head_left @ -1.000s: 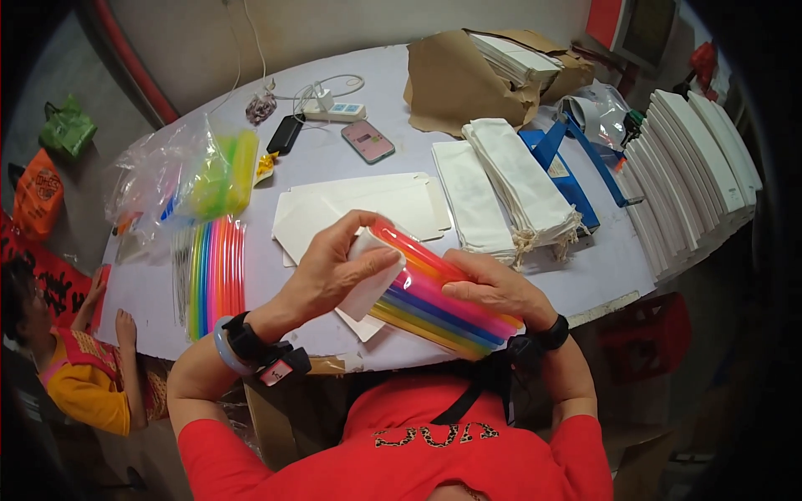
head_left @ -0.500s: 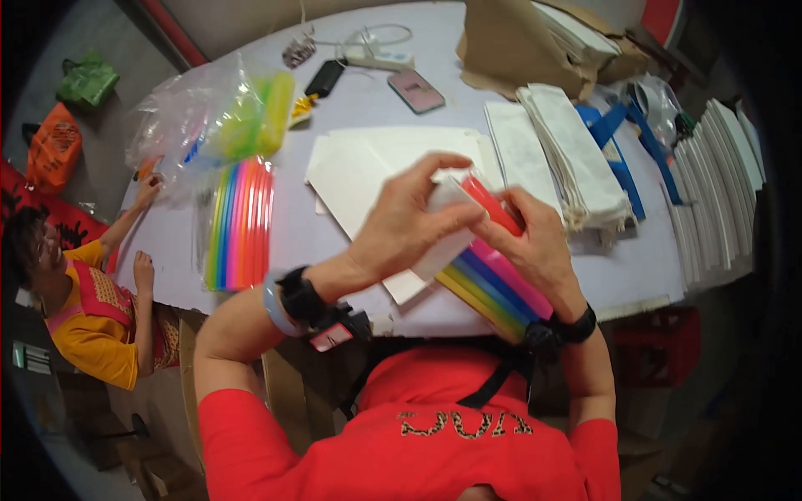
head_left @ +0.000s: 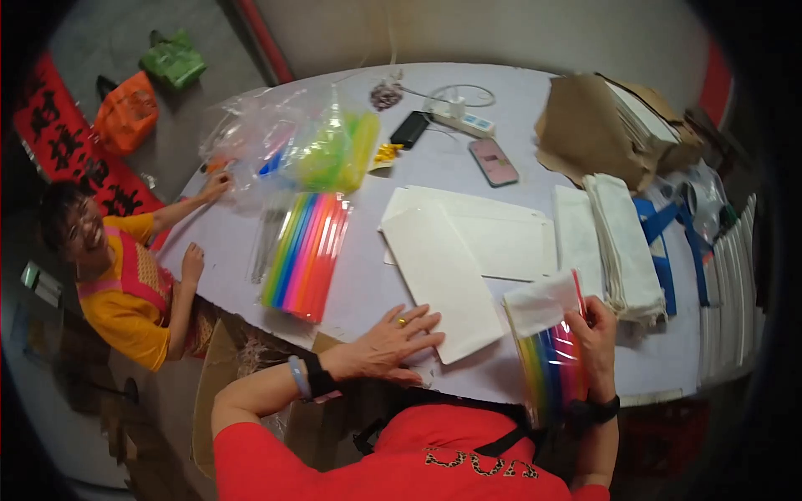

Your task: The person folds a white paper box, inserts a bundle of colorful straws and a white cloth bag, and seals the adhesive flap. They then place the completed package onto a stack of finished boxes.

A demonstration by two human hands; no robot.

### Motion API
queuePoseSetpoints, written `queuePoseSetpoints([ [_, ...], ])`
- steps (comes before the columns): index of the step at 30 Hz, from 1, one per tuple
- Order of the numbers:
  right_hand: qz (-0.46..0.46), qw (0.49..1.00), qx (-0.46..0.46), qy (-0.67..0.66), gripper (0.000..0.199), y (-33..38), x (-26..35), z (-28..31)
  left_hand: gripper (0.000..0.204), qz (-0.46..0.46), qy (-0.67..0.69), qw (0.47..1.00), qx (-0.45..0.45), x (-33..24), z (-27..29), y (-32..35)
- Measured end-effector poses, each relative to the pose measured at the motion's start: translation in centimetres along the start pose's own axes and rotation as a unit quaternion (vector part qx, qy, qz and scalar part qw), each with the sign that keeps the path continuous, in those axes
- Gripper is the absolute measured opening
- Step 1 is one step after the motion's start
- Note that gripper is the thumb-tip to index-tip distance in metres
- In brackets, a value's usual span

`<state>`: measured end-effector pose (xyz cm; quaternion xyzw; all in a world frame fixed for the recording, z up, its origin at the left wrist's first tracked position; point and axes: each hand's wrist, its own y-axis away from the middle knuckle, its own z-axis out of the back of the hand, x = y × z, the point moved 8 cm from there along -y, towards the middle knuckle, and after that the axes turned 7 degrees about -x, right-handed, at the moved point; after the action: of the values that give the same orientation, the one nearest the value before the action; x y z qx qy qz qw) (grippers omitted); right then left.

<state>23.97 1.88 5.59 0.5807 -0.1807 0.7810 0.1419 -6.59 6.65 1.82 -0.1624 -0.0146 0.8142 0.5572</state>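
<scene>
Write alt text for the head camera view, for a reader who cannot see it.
A person's right hand holds a bundle of rainbow-coloured sticks capped with white paper, while the left hand lies flat on a white envelope on a pale table. More coloured sticks lie to the left, near a seated person in yellow.

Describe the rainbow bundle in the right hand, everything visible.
The rainbow bundle is a flat pack of long thin sticks in clear glossy wrap, colours running from yellow and green on its left through blue and purple to red on its right. It stands nearly upright at the near table edge, in front of the person's red shirt. A white paper sleeve covers its top end. The right hand grips its right side, fingers curled at the sleeve's lower edge. The left hand is apart from it, flat by a white envelope.
</scene>
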Motion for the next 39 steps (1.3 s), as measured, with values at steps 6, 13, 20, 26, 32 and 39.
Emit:
queuePoseSetpoints([
  [6, -0.018, 0.997, 0.009, -0.069, 0.009, 0.2, -1.3, 0.3, 0.056, -0.073, -0.023, 0.993, -0.086, -4.1, -2.5, 3.0],
  [13, -0.006, 0.990, 0.023, -0.136, 0.011, 0.4, -3.4, 1.0, 0.028, -0.100, -0.072, 0.973, -0.194, -6.2, -1.9, 3.6],
  [20, 0.013, 0.980, -0.057, -0.189, 0.012, 1.4, -2.5, 4.2, 0.020, -0.112, -0.047, 0.972, -0.200, -6.7, -1.7, 2.6],
  [26, 0.072, 0.980, -0.048, -0.181, 0.022, 3.2, 0.6, 7.3, 0.027, -0.116, -0.090, 0.970, -0.192, -7.8, -1.4, 2.1],
  [32, 0.100, 0.989, -0.046, -0.101, 0.033, 6.4, 2.3, 11.4, 0.024, -0.172, -0.039, 0.953, -0.247, -9.1, -1.9, 0.3],
  [39, 0.166, 0.971, -0.138, -0.102, 0.027, 7.0, 10.5, 13.0, 0.023, -0.089, 0.071, 0.929, -0.353, -8.0, 13.0, -4.8],
])
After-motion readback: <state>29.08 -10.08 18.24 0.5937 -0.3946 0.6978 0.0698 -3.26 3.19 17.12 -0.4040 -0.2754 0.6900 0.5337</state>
